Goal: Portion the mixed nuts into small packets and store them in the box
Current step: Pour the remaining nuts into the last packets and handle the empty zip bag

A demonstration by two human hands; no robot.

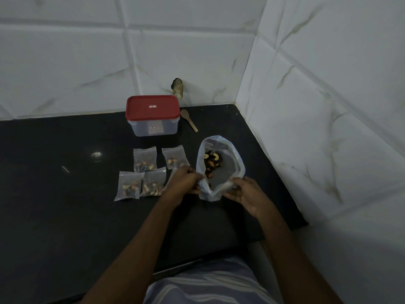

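Though the black table is hard and glossy, most of what lies on it is soft. The box, stiff translucent plastic under a red lid, stands closed at the back. The bag is thin, limp film lying just right of the packets, its mouth spread. The left hand and right hand each pinch its near rim, the best hold, I'd judge, since it would sag elsewhere. The packets are flat, light and slippery-looking. A wooden spoon lies beside the box, and the nuts sit loose and hard inside the bag.
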